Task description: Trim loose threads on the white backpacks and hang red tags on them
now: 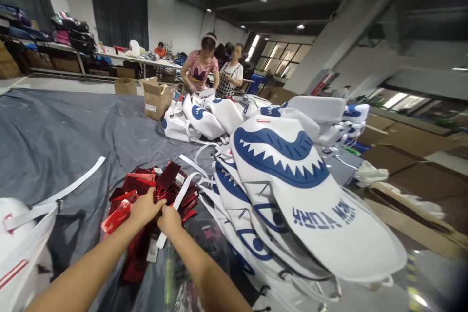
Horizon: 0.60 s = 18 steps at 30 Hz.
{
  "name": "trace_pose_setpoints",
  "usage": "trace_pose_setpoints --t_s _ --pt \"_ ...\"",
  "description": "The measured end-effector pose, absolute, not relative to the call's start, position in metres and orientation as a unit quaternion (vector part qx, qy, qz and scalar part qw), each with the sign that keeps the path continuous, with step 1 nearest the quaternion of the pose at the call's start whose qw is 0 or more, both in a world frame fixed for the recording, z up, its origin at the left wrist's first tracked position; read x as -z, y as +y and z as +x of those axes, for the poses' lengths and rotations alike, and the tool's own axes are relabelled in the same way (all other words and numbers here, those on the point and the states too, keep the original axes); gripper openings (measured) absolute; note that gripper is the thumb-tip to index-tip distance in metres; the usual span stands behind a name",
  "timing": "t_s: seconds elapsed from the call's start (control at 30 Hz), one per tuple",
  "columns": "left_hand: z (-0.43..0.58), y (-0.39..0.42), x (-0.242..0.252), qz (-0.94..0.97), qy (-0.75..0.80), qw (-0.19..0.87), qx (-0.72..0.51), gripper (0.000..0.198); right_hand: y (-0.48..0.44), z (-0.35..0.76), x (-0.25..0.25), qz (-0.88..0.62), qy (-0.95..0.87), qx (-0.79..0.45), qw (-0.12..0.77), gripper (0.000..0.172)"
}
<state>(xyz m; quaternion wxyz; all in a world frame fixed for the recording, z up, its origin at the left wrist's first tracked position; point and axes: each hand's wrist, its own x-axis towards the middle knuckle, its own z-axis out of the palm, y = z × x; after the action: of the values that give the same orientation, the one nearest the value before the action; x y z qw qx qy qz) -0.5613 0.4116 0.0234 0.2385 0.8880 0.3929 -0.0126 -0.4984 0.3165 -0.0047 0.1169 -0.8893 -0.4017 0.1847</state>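
From my head camera, I see the red tags heaped on the grey sheet right in front of me, most of them fanned out around the place where their thin cords gather. My left hand reaches into that spot from the left, and my right hand meets it from the right, fingertips close together. The fingers of both are curled in, not spread; I cannot tell what either one pinches. A white strap runs just beside my right hand.

To my right, white bags with blue teeth and eyes lean in a stack; another white bag sits at my far left. Beyond, near more bags, stand a carton and two people.
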Motion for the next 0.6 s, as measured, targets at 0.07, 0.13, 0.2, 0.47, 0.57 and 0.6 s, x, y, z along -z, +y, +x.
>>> trace_pose_setpoints --t_s 0.07,0.13,0.2,0.47,0.57,0.6 --pt "-0.537 0.414 -0.023 0.881 0.417 0.223 0.002 0.036 0.313 -0.494 0.000 -0.875 -0.418 -0.197 0.147 0.022" --pt "-0.525 0.428 -0.032 0.871 0.447 0.205 -0.015 0.035 0.308 -0.497 -0.007 -0.854 -0.438 -0.209 0.186 0.018" --pt "-0.522 0.448 -0.045 0.853 0.485 0.190 -0.031 0.040 0.298 -0.504 -0.017 -0.832 -0.456 -0.221 0.228 0.016" --pt "-0.573 0.462 -0.055 0.847 0.439 0.291 -0.076 0.071 0.249 -0.479 -0.116 -0.781 -0.382 -0.083 0.486 0.024" --pt "-0.608 0.429 -0.027 0.818 0.418 0.354 -0.177 0.081 0.245 -0.458 -0.176 -0.730 -0.373 -0.059 0.569 0.018" --pt "-0.620 0.420 -0.014 0.807 0.416 0.371 -0.197 0.080 0.244 -0.454 -0.194 -0.724 -0.372 -0.081 0.575 0.014"
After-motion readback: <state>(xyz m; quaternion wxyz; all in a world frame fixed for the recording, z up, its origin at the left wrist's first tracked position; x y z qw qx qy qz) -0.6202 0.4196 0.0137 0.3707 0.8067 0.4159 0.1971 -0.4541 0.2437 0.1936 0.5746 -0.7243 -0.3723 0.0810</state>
